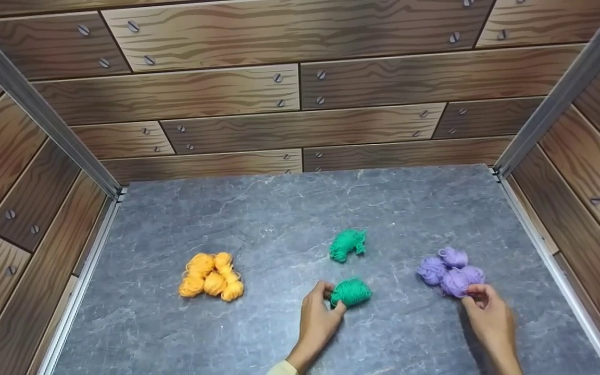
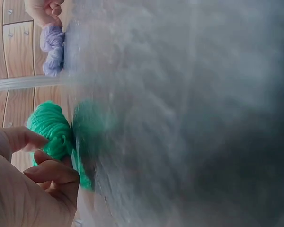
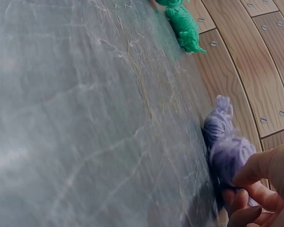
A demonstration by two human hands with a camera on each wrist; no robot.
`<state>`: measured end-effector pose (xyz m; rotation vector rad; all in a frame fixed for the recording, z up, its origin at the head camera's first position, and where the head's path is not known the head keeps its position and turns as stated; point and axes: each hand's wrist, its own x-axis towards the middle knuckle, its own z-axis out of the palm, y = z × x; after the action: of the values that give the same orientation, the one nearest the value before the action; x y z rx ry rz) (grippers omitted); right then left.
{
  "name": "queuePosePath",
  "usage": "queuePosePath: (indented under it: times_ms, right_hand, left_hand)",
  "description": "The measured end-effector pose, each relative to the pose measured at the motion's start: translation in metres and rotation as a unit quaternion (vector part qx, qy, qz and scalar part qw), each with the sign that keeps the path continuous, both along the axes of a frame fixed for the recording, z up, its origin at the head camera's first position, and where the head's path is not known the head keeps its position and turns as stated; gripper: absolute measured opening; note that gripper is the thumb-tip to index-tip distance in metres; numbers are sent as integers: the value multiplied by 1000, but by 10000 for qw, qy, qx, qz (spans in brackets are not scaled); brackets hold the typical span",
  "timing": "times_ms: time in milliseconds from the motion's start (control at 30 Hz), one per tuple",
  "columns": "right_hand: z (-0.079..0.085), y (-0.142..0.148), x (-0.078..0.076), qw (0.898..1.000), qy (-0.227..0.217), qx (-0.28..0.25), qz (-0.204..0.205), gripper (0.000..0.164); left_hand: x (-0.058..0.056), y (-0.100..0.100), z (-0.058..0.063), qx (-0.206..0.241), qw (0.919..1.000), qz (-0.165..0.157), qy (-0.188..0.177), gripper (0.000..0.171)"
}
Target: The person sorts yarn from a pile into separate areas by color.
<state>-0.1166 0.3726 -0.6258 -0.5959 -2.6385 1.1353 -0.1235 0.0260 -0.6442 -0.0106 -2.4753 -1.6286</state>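
My left hand [image 1: 321, 317] grips a green yarn ball [image 1: 352, 292] between thumb and fingers, low at the middle of the table; the left wrist view shows the thumb on its near end. Just behind it lies a second green yarn ball [image 1: 347, 245] with loose strands. On the right, my right hand [image 1: 491, 319] pinches the front of a purple yarn ball [image 1: 454, 283], which sits against several other purple balls [image 1: 432, 270] in a cluster. In the right wrist view the thumb and fingertips close on that purple ball [image 3: 231, 158].
Several orange yarn balls [image 1: 214, 283] are bunched together at the left. The grey marbled tabletop [image 1: 279, 219] is enclosed by wood-patterned walls [image 1: 227, 94] at the back and both sides, with metal rails [image 1: 555, 291] along the side edges.
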Motion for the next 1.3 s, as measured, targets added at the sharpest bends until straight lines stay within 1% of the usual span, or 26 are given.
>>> queuePosePath:
  times_ms: [33, 167, 200, 233, 267, 333, 400, 467, 567, 733, 867, 1000, 1100, 1300]
  right_hand:
    - [0, -1, 0, 10000, 5, -16, -12, 22]
    - [1, -5, -1, 10000, 45, -40, -71, 20]
    - [1, -6, -2, 9999, 50, -59, -78, 20]
    - [1, -7, -2, 9999, 55, -70, -88, 21]
    - [1, -8, -1, 9999, 54, -95, -101, 21]
    - [1, -10, 0, 9998, 70, -146, -136, 21]
    - [1, -12, 1, 9996, 108, -203, -184, 22]
    - [2, -12, 2, 9993, 161, -250, -228, 23]
    - [2, -12, 2, 9990, 191, -295, -265, 27]
    - [6, -14, 4, 9985, 42, -266, -487, 36]
    - [6, -14, 5, 9976, -2, -266, -639, 39]
    - [5, -12, 7, 9967, 18, -360, -722, 36]
    - [4, -12, 8, 9967, 71, -368, -724, 33]
    - [3, -15, 8, 9958, 412, -229, -781, 26]
  left_hand:
    - [-1, 0, -1, 31, 10000, -2, 22, 23]
    - [-3, -1, -7, 44, 9994, 52, 344, 23]
    - [-3, -2, -12, 11, 9990, 93, 439, 22]
    - [-4, -2, -14, 3, 9987, 140, 483, 22]
    - [-3, -3, -13, 2, 9987, 147, 484, 21]
    - [-2, -6, -9, 41, 9992, 159, 371, 20]
    - [-2, -8, -6, 98, 9997, 139, 167, 19]
    - [0, -10, 4, 178, 9998, 75, -72, 18]
    - [-1, -12, 10, 240, 9993, 53, -270, 18]
    - [-2, -16, 12, 405, 9989, 81, -210, 18]
    - [-3, -18, 13, 584, 9982, 129, -93, 18]
    - [-4, -20, 15, 765, 9969, 168, 69, 19]
    - [-5, -22, 17, 864, 9960, 215, 102, 19]
    - [-12, -29, 21, 868, 9954, 360, 190, 18]
